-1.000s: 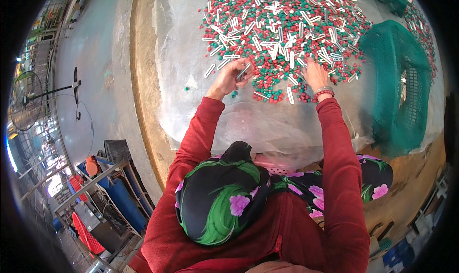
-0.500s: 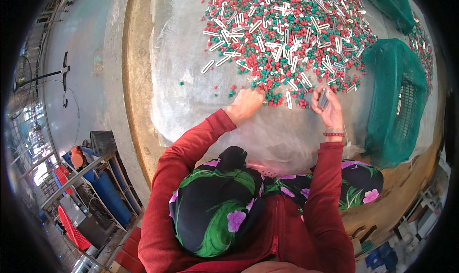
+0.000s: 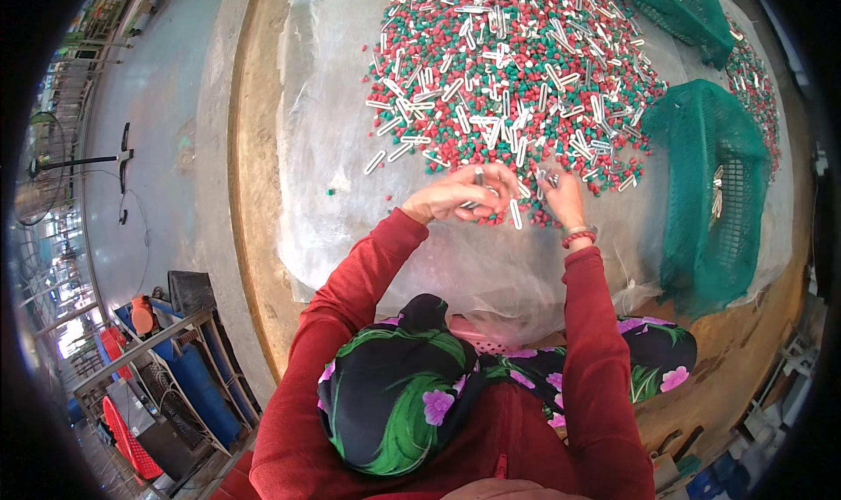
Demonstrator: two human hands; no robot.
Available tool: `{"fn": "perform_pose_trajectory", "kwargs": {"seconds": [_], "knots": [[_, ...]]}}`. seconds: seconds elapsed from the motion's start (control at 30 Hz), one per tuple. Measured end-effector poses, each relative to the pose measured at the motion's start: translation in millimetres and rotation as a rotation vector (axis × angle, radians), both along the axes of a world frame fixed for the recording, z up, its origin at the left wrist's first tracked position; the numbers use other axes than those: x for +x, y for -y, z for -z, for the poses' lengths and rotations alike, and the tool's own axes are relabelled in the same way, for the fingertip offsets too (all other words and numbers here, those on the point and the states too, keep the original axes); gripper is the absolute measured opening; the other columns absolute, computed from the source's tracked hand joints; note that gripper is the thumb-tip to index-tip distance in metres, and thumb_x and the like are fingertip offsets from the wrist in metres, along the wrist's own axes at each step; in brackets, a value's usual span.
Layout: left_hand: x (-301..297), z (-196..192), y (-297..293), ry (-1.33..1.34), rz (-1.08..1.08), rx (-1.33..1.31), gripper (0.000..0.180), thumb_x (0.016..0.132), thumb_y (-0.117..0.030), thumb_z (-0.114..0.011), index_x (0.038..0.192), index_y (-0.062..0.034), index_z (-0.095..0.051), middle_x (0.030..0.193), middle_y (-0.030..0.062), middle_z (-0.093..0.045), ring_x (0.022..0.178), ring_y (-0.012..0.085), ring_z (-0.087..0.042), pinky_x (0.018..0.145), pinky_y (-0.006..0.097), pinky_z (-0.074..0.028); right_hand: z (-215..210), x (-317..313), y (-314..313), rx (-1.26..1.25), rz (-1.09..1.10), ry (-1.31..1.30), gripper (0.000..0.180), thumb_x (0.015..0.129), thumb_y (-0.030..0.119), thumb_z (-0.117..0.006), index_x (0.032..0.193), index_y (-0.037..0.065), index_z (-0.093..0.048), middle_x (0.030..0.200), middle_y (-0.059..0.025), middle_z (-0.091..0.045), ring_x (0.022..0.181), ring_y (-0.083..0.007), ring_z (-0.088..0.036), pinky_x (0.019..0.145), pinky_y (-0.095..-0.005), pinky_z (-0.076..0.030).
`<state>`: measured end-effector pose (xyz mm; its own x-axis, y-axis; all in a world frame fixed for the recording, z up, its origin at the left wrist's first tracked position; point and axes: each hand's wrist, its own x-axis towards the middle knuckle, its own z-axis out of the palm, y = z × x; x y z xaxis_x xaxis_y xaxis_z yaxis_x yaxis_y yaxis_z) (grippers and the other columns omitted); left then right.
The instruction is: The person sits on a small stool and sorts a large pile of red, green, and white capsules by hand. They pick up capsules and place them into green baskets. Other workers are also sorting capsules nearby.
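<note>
My left hand (image 3: 464, 193), fingers curled, has narrow grey-and-white oval-looped pieces between its fingers at the near edge of a large pile (image 3: 517, 70). My right hand (image 3: 565, 200) faces it from the right, with fingertips closed around a few similar grey looped pieces (image 3: 548, 180). A single white looped piece (image 3: 516, 214) lies between the hands. Small red, green and white pellets make up most of the pile, with many long looped pieces scattered over it. My fingers partly cover what they hold.
Translucent plastic sheeting (image 3: 328, 149) lies under the pile. A basket covered in green mesh (image 3: 688, 202) stands to the right, holding a few pale pieces (image 3: 717, 193). Another green mesh-covered basket (image 3: 679, 14) is farther back. Metal racking with blue panels (image 3: 197, 395) stands lower left.
My left hand has turned and opened from a fist, now showing looped pieces in its fingers. My right hand has moved left and down onto the pile's near edge, close to the left.
</note>
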<state>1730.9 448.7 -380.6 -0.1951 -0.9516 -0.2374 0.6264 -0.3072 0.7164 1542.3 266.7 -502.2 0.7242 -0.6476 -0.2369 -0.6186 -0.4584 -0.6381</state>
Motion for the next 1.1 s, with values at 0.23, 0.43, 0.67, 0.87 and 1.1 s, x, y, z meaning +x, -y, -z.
{"fn": "perform_pose_trajectory", "kwargs": {"seconds": [0.23, 0.43, 0.67, 0.87, 1.1], "knots": [[-60, 74, 29, 1.775, 0.229, -0.529, 0.013, 0.074, -0.010, -0.057, 0.084, -0.0021, -0.061, 0.076, 0.0070, -0.061, 0.070, 0.0190, -0.063, 0.056, 0.033, -0.050, -102, -28, -19, 1.510, 0.403, 0.998, 0.012, 0.082, 0.014, -0.056, 0.079, 0.008, -0.046, 0.060, 0.0007, -0.037, 0.050, -0.0110, -0.036, 0.039, -0.0201, -0.025], [-75, 87, 20, 1.950, 0.358, -0.579, 0.016, 0.071, -0.012, -0.058, 0.084, -0.0029, -0.060, 0.074, 0.0104, -0.063, 0.074, 0.0222, -0.065, 0.058, 0.035, -0.051, -59, -28, 6, 1.026, 0.304, 0.397, 0.023, 0.078, 0.021, -0.067, 0.091, 0.007, -0.054, 0.059, 0.0013, -0.044, 0.050, -0.0103, -0.041, 0.042, -0.0226, -0.034], [-9, 60, -16, 1.078, -0.355, 0.077, 0.027, 0.082, -0.033, -0.061, 0.088, -0.0064, -0.061, 0.069, 0.0059, -0.060, 0.060, 0.0188, -0.057, 0.047, 0.032, -0.042, -12, 11, -16, -0.193, -0.065, -0.266, 0.031, 0.071, 0.022, -0.069, 0.091, -0.001, -0.060, 0.085, -0.0226, -0.063, 0.084, -0.0393, -0.061, 0.070, -0.0448, -0.049], [67, 41, -56, -0.097, -0.704, 0.170, 0.009, 0.080, -0.011, -0.059, 0.087, -0.0078, -0.053, 0.071, 0.0004, -0.056, 0.055, 0.0059, -0.047, 0.035, 0.017, -0.024, -32, 5, -9, 0.871, 0.197, 0.184, 0.023, 0.074, 0.019, -0.067, 0.088, 0.005, -0.055, 0.065, -0.0070, -0.051, 0.055, -0.0223, -0.050, 0.048, -0.0282, -0.039], [83, 74, -51, 1.876, -0.410, 0.267, 0.021, 0.077, -0.020, -0.063, 0.086, -0.0022, -0.058, 0.077, 0.0160, -0.063, 0.071, 0.0309, -0.064, 0.055, 0.042, -0.050, -95, 24, -9, 1.490, 0.158, 0.717, 0.020, 0.085, 0.020, -0.057, 0.085, 0.003, -0.046, 0.073, -0.0059, -0.046, 0.057, -0.0095, -0.043, 0.037, -0.0164, -0.027]]}}
